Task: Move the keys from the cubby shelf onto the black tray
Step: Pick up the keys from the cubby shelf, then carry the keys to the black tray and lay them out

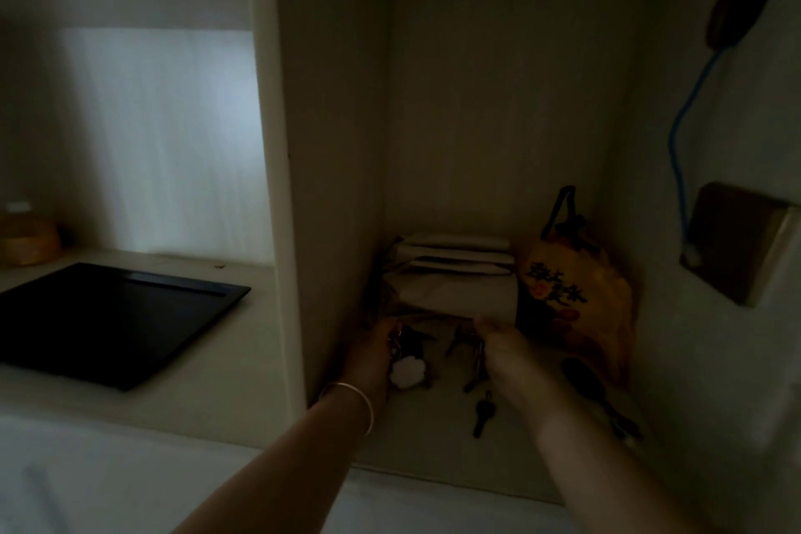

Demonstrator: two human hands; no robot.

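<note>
Dim frame. Far left: black tray lies flat and bare on the counter, outside the cubby shelf, divider wall between them; judged ready as drop spot. Left hand, bracelet on wrist, reaches onto the shelf floor and closes on the key bunch with white flower charm; fingers curl round it, grip looks partial. Right hand is closed round a second key bunch, keys hanging below the fist, probably to lift both in one trip. One loose dark key lies flat nearer the front edge, long axis front-to-back, head toward the back. Behind: folded papers, orange bag.
</note>
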